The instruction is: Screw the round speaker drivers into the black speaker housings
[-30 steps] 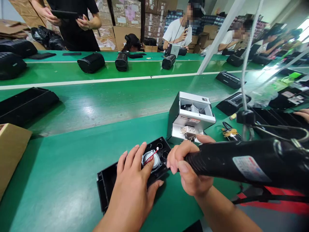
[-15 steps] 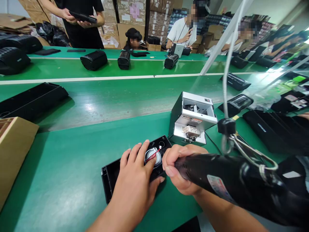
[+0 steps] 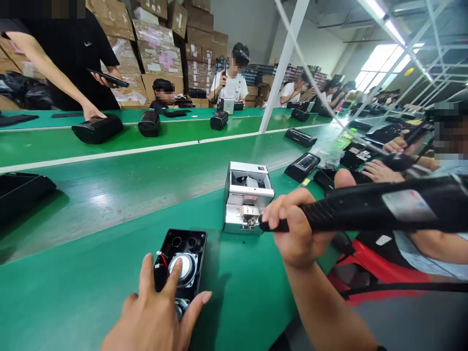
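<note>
A black speaker housing [image 3: 198, 240] lies on the green work surface, a round silver speaker [image 3: 189, 271] with red wires set in it. A second speaker at its near end is partly hidden. My left hand [image 3: 155, 314] spreads over the housing, its index fingertip on the speaker and its thumb off to the right. My right hand [image 3: 302, 224] grips a black electric screwdriver [image 3: 360, 207], held nearly level. The screwdriver's front end is at the metal outlet of a silver screw feeder [image 3: 231, 219]; whether it touches cannot be seen.
A dark speck, perhaps a screw [image 3: 243, 242], lies before the feeder. Black cases, one at the left [image 3: 25, 195], sit along the belt [image 3: 146, 180]. At right, a co-worker's hands [image 3: 383, 170] work near a red object [image 3: 369, 258]. A white post [image 3: 281, 73] rises beyond.
My view has swung right. My right hand has taken the screwdriver from beside the housing to the feeder's outlet. The housing has turned more upright in view. Across the belt, a person's hand now touches a case.
</note>
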A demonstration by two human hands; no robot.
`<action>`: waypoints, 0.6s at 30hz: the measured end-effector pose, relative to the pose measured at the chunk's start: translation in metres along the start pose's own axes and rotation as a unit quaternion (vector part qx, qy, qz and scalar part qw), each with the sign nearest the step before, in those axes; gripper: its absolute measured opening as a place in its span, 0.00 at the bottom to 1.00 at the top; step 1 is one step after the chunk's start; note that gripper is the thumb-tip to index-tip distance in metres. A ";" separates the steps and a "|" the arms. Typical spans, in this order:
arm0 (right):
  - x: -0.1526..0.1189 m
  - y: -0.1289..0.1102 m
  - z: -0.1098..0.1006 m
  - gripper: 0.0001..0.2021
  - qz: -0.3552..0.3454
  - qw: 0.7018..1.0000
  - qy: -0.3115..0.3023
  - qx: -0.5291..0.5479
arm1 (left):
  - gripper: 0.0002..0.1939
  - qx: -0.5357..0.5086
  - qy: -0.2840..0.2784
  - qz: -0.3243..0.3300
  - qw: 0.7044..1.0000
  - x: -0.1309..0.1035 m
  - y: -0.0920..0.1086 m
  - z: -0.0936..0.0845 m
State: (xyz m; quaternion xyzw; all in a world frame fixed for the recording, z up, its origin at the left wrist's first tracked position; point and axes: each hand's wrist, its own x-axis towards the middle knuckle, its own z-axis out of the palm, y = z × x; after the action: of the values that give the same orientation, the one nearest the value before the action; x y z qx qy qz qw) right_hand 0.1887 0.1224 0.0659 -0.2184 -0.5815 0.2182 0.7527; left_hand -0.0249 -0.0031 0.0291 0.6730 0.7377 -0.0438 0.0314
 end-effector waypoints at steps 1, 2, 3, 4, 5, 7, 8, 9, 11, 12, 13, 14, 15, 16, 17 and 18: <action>0.006 0.003 -0.003 0.27 -0.019 1.000 0.005 -0.007 | 0.34 -0.019 0.005 -0.015 1.000 -0.002 0.006 0.002; 0.010 0.007 -0.005 0.27 -0.035 0.999 0.007 -0.010 | 0.35 -0.049 0.004 -0.025 0.998 -0.004 0.012 0.005; 0.012 0.012 -0.006 0.27 -0.046 0.999 0.003 -0.014 | 0.36 -0.086 -0.001 -0.029 0.996 -0.004 0.017 0.007; 0.011 0.016 -0.005 0.27 -0.042 0.999 -0.014 -0.025 | 0.35 -0.128 -0.009 -0.029 0.991 -0.003 0.020 0.010; 0.011 0.020 -0.003 0.26 -0.034 0.998 -0.027 -0.034 | 0.34 -0.170 -0.016 -0.028 0.985 -0.002 0.022 0.012; 0.008 0.024 0.002 0.25 -0.012 0.998 -0.038 -0.045 | 0.36 -0.239 -0.035 -0.034 0.970 0.003 0.020 0.016; 0.008 0.025 0.004 0.25 0.003 0.998 -0.033 -0.045 | 0.37 -0.266 -0.051 -0.038 0.962 0.006 0.017 0.017; 0.009 0.026 0.007 0.25 0.019 0.999 -0.024 -0.044 | 0.39 -0.287 -0.069 -0.040 0.955 0.009 0.013 0.018; 0.011 0.026 0.010 0.25 0.065 0.996 -0.003 -0.057 | 0.41 -0.320 -0.100 -0.034 0.942 0.012 0.006 0.018; 0.011 0.026 0.010 0.26 0.097 0.993 -0.002 -0.069 | 0.42 -0.336 -0.109 -0.027 0.935 0.013 0.003 0.018; 0.011 0.026 0.010 0.26 0.131 0.988 -0.009 -0.079 | 0.43 -0.352 -0.110 -0.023 0.929 0.013 0.002 0.018; 0.010 0.025 0.009 0.25 0.163 0.983 -0.022 -0.084 | 0.43 -0.368 -0.104 -0.021 0.924 0.012 0.001 0.019; 0.008 0.024 0.007 0.25 0.188 0.978 -0.037 -0.079 | 0.43 -0.382 -0.094 -0.021 0.919 0.010 0.002 0.020; 0.005 0.020 0.006 0.24 0.202 0.976 -0.046 -0.064 | 0.42 -0.391 -0.080 -0.022 0.917 0.008 0.003 0.022; 0.002 0.015 0.004 0.23 0.205 0.977 -0.050 -0.039 | 0.41 -0.395 -0.063 -0.022 0.916 0.007 0.004 0.025; -0.001 0.009 0.003 0.23 0.200 0.978 -0.050 -0.012 | 0.40 -0.396 -0.047 -0.022 0.917 0.005 0.005 0.027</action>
State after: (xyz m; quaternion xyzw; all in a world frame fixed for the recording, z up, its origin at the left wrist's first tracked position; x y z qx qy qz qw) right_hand 0.1853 0.1289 0.0608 -0.3280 -0.5652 0.3684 0.6612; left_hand -0.0210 -0.0004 0.0012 0.5866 0.7069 0.2194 0.3288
